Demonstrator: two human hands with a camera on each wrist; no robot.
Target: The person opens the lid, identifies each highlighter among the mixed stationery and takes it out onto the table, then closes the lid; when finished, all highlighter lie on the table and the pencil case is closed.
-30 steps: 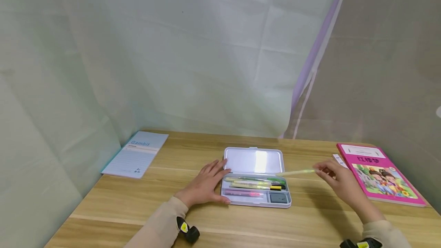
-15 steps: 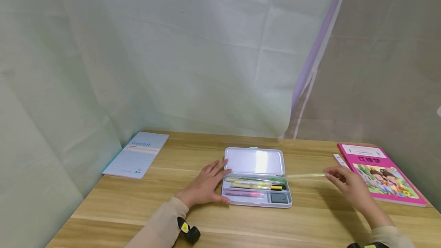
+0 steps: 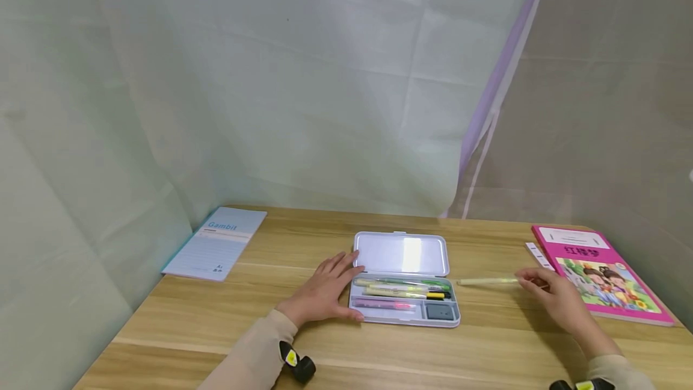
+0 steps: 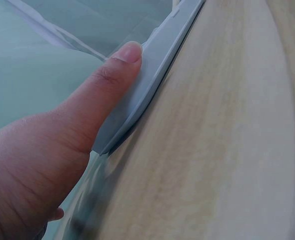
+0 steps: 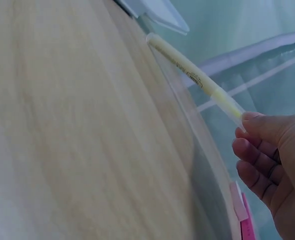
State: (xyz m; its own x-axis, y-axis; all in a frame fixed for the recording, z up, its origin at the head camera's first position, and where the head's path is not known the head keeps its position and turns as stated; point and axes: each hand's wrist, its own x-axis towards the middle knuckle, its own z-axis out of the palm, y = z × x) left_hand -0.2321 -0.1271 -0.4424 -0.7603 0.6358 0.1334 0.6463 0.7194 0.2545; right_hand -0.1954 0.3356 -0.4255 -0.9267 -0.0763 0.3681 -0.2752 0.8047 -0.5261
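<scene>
Yellow pen [image 3: 487,281] is just right of the pencil case [image 3: 381,257], fingers of the right hand [image 3: 557,298] pinching its end—light, level grip looks best—while the left hand [image 3: 323,295], fingers spread, touches the case.

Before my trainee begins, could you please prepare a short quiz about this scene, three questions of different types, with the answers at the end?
1. Multiple choice: What does the right hand hold between its fingers?
(a) a pair of scissors
(b) a pale yellow pen
(c) a spoon

2. True or false: The left hand touches the open pencil case.

3. Short answer: Which blue word is printed large on the notebook at the left of the head view?

Key: 1. b; 2. true; 3. Gambit
</scene>
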